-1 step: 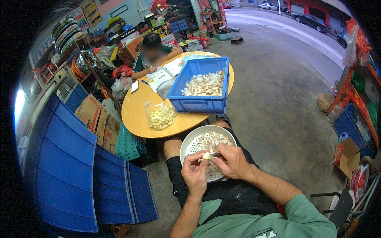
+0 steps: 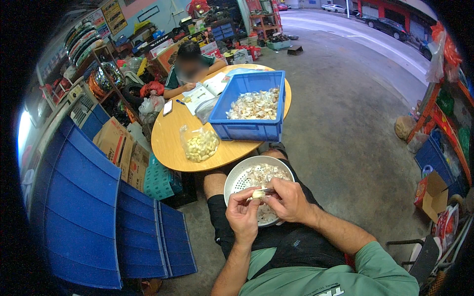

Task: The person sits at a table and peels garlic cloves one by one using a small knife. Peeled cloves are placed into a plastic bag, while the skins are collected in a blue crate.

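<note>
Pinching 1 garlic clove: left fingers | gripping 1 knife: right fingers | below: 1 colander

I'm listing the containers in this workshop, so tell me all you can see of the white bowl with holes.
The white bowl is round with a smooth rim, and looks like plastic. Small dark holes show inside, on its left side. It holds a loose heap of pale, papery scraps. It appears to rest on the person's thighs, just nearer than the table. The left hand and right hand cover part of its near side; whether they touch it is unclear.
</note>
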`<state>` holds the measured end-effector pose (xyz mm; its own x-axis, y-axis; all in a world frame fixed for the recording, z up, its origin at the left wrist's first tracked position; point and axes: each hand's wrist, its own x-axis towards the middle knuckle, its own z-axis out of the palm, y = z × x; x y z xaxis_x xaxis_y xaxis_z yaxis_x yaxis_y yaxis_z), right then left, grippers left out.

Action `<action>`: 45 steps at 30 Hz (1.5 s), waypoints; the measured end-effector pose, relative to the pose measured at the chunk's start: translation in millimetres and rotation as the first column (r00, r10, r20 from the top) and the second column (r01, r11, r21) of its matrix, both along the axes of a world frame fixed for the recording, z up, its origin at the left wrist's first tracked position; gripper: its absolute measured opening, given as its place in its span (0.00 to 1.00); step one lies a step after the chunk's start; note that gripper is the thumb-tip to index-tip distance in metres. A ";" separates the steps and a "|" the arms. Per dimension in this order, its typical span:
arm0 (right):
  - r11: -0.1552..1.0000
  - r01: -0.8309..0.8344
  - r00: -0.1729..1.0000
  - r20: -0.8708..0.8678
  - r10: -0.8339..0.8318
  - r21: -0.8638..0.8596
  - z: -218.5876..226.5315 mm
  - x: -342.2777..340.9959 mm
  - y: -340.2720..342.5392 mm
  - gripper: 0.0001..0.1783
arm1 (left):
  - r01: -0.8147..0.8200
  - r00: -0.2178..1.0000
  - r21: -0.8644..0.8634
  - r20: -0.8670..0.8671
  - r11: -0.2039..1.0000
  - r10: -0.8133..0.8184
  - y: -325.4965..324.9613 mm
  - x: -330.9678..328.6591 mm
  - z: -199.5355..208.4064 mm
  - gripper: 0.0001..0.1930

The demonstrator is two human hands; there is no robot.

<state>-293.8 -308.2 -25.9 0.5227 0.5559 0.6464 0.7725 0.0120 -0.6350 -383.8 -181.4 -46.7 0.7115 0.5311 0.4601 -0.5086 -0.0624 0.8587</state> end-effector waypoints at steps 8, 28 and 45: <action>0.999 -0.047 0.999 0.013 0.047 0.007 -5.8 5.5 2.1 0.12 | 0.035 0.998 -0.104 -0.044 0.994 -0.040 1.7 1.0 -2.6 0.10; 0.977 0.176 0.984 -0.021 -0.179 -0.119 -13.3 18.6 -4.9 0.08 | 0.210 0.963 -0.542 -0.031 0.814 -0.269 16.4 5.3 -9.1 0.14; 0.960 0.070 0.997 0.007 -0.071 -0.271 -5.6 22.9 4.7 0.08 | -0.308 0.826 0.659 -0.173 0.686 0.537 230.6 89.8 25.1 0.12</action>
